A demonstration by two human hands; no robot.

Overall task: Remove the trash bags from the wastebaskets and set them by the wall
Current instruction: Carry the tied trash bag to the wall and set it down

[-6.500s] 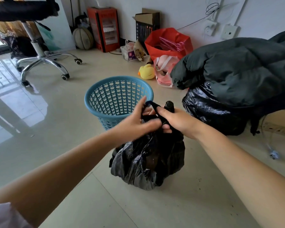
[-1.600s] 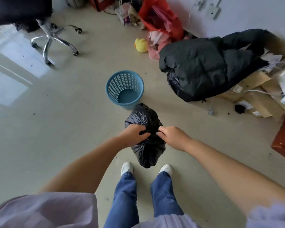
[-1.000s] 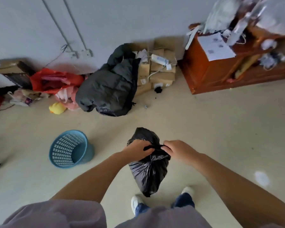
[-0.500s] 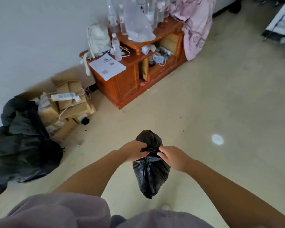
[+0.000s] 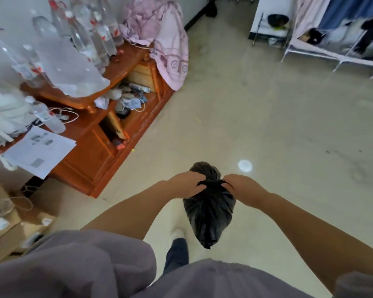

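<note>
Closest to the camera was just a grey-purple shirt front and one white shoe (image 5: 177, 233) on the pale floor (image 5: 278, 130). Right past that, the small knotted black plastic trash bag (image 5: 209, 211) hung in the air, clear of the floor, with its long axis straight up and down and the pointed bottom hanging near the shoe.

Both hands were at the top of it. The left hand (image 5: 186, 184) had its fingers curled into the gathered neck from one side, and the right hand (image 5: 238, 187) pinched the same bunched neck from the other side, so the bag dangled directly below and between them. Neither hand looked nearer than the other, pretty much an even two-handed carry.

Further out on the left stood an orange-brown wooden cabinet (image 5: 95, 151) against the white wall (image 5: 9, 9), loaded with clear plastic bottles (image 5: 86, 33), loose paper (image 5: 39, 151) and a pink cloth (image 5: 168, 39).

My read: the wall lay up and to the left of the bag, so the left hand's side would lead, and the bag should drop upright onto free floor along the wall.
</note>
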